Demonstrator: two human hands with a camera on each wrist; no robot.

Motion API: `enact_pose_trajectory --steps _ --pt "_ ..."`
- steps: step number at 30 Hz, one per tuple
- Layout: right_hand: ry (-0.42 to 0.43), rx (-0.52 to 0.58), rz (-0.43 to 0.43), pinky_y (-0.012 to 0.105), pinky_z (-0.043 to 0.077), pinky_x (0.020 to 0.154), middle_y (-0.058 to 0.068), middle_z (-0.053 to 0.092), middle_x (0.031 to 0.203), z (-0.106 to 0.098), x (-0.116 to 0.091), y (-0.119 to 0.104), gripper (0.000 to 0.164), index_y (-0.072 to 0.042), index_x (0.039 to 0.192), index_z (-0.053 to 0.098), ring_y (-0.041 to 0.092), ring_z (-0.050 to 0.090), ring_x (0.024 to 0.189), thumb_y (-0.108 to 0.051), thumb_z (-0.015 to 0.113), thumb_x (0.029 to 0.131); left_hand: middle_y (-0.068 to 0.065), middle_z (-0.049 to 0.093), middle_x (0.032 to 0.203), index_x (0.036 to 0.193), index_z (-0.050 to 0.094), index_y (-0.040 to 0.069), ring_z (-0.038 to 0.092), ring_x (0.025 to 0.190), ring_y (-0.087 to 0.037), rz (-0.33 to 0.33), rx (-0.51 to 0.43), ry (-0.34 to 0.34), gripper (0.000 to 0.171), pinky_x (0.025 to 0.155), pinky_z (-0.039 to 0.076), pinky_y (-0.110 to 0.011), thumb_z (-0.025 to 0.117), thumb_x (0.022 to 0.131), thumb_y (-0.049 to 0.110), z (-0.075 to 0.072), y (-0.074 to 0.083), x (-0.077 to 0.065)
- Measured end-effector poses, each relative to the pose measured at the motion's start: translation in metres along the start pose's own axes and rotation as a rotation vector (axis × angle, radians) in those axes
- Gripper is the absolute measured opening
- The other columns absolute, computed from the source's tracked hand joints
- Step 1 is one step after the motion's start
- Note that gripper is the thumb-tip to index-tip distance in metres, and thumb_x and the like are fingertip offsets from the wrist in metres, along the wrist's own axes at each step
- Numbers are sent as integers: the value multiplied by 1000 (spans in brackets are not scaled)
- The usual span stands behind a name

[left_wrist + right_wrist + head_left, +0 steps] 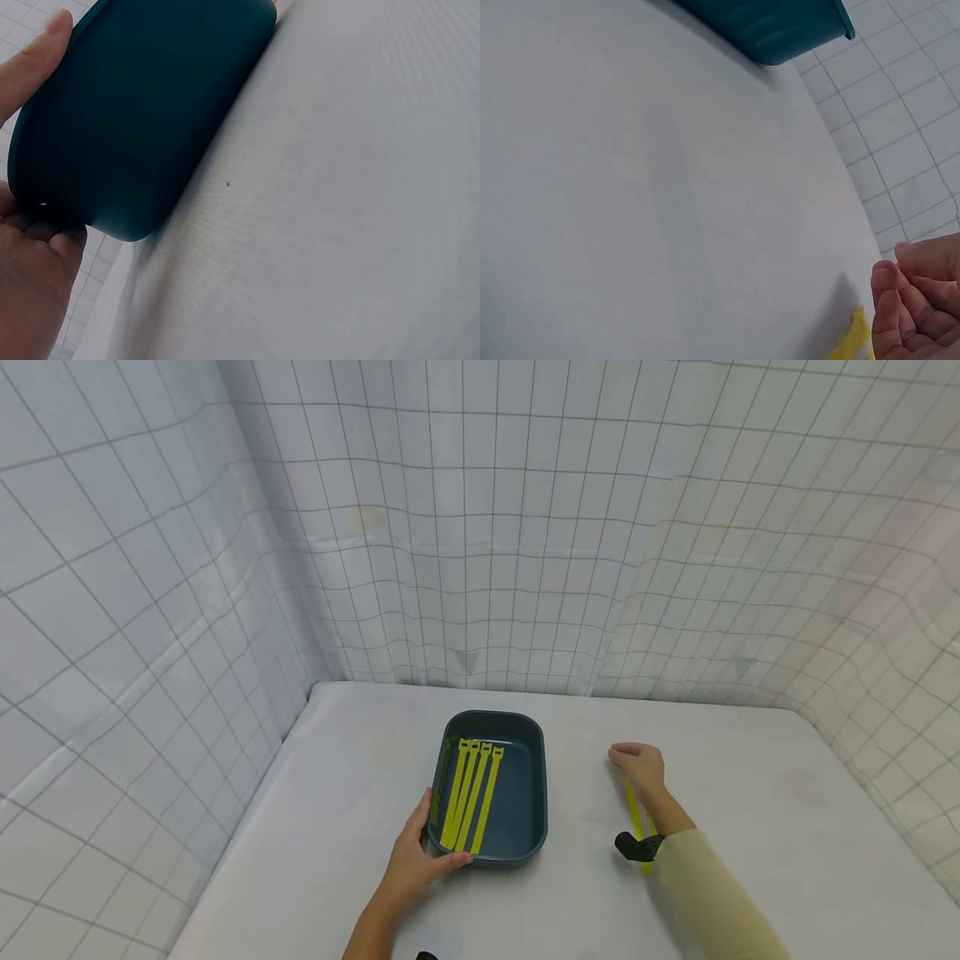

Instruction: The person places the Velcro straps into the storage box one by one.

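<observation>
A dark teal tray (525,810) stands on the white table, with several yellow hook-and-loop cable straps (487,802) side by side in its left half. Their slotted heads point to the far end. My left hand (416,860) grips the tray's near left corner, thumb on the near rim and fingers along the left side. To the right of the tray, my right hand (641,768) is over another yellow strap (633,806) on the table. Thumb and fingertips meet in the right wrist view, beside a strap end (853,337). Whether they pinch it is hidden.
A second yellow strip (651,823) shows partly beneath the right wrist. Black wrist-camera mounts (637,847) sit on the arms. White gridded curtains (480,527) hang behind the table (360,752) and on both sides.
</observation>
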State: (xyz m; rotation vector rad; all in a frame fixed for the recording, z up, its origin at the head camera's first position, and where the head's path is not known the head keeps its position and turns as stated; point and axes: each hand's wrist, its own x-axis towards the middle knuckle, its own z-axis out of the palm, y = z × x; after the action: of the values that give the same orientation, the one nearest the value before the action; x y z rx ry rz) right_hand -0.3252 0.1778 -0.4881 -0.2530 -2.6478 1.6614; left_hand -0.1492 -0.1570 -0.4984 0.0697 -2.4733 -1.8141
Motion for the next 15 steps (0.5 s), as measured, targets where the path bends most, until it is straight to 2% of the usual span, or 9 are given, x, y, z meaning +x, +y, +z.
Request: enact_pose_trajectory --steps 4,8,11,15 --pt "14 -6 16 40 45 88 23 58 113 -8 2 4 32 8 110 61 32 54 101 -16 59 89 -12 18 150 148 15 8 20 135 -26 2 -6 -5 109 105 23 -40 84 66 26 0 0 0" --pt "54 -42 23 29 49 74 22 61 107 -12 4 11 30 7 108 62 29 57 93 -16 60 89 -12 18 150 148 14 8 19 135 -27 0 2 -6 109 105 23 -40 84 66 27 0 1 0" --pt "73 -68 32 22 47 67 21 62 105 -15 6 14 28 6 107 63 28 58 90 -15 60 89 -13 18 150 148 14 8 20 135 -27 -1 14 -3 109 105 23 -41 83 66 28 -1 1 0" --pt "80 -73 33 25 49 70 21 62 103 -17 7 15 28 7 106 63 27 58 89 -14 60 88 -13 18 150 148 14 8 20 135 -28 -4 31 0 108 105 23 -42 83 67 29 -1 1 -1"
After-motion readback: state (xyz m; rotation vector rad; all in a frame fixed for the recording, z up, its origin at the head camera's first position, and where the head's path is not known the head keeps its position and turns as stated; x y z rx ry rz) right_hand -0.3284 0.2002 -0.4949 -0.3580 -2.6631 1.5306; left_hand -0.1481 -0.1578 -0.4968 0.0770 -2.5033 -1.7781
